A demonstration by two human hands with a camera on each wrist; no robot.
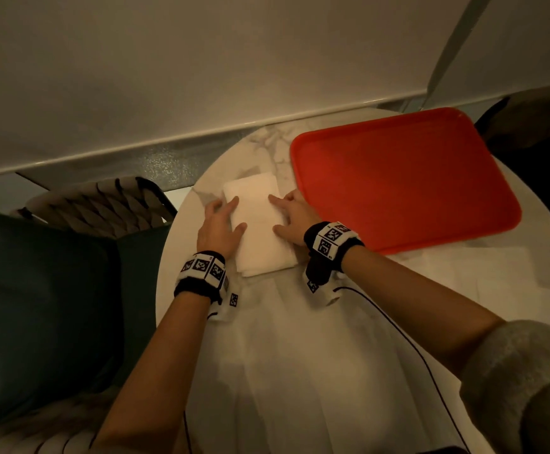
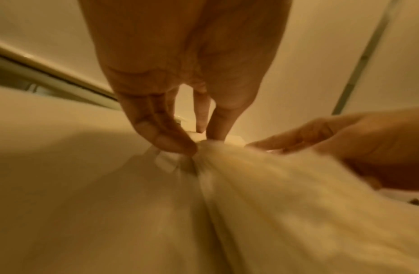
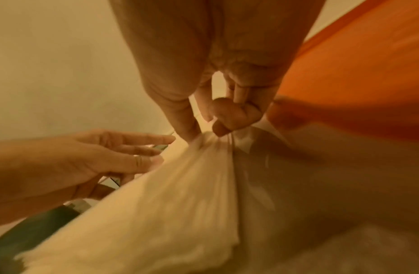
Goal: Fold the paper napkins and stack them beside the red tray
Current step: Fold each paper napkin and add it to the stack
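The left hand (image 1: 218,228) lay with fingers straight on the left edge of the folded napkins (image 1: 260,224), and the right hand (image 1: 295,220) pressed flat on the right edge, though the blurred wrist views suggested some fingers curled there. The napkins sat on the bench (image 1: 332,355), just beside the red tray (image 1: 404,178).

A teal-cushioned woven chair (image 1: 70,257) stands beside the marble table (image 1: 299,371).
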